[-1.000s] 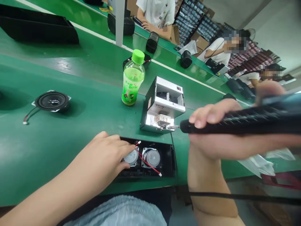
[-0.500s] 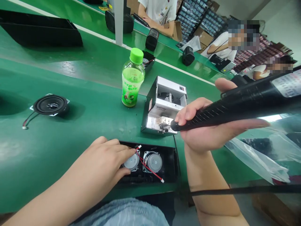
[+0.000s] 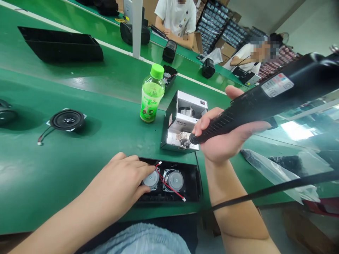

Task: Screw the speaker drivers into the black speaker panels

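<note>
My left hand (image 3: 120,181) lies on a black speaker housing (image 3: 191,183) at the near table edge, fingers pressed against the left of two round speaker drivers (image 3: 150,179). Red wires (image 3: 169,185) cross the drivers. My right hand (image 3: 225,141) is wrapped round a black electric screwdriver (image 3: 265,100), tilted down to the left. Its tip touches the outlet of a white screw feeder box (image 3: 182,120) standing just behind the housing.
A green-capped drink bottle (image 3: 150,93) stands left of the feeder. A loose speaker driver (image 3: 67,120) with a wire lies at the left. A long black housing (image 3: 60,44) lies farther back. Clear plastic bags (image 3: 275,173) sit at the right. Other people sit across the green table (image 3: 79,155).
My right hand brought the screwdriver's tip left and down onto the feeder's outlet and tilted its rear end upward. My left hand stayed on the drivers.
</note>
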Available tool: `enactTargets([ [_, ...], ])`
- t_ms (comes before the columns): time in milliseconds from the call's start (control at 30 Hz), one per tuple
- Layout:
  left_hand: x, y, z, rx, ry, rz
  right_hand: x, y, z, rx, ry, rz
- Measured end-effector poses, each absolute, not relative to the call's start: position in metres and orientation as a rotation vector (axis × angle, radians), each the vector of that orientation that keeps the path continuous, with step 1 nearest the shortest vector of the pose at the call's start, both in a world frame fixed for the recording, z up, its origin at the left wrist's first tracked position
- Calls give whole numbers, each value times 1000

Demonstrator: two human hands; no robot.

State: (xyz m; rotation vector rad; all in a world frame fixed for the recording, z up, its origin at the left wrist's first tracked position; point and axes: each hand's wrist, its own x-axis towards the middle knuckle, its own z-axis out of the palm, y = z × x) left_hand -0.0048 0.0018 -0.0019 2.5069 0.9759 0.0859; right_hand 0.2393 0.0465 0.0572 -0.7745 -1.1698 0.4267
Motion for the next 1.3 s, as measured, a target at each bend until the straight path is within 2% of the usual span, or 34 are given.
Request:
enactTargets([
  [233,-6,0,-1,2516,980,127,240,28,49,-863,-1057,565],
  [367,-5,-1,2,2485,978,122,241,4,53,-758,-1023,562],
  [600,-2,3,7,2514,996,44,227,-20,74,-827,-934,860],
  [833,0,6,9,2494,986,19,215,-14,64,-777,-941,986],
  [1300,-7,4,-3,2500,935,280,208,-1,42,-752,-982,1047],
])
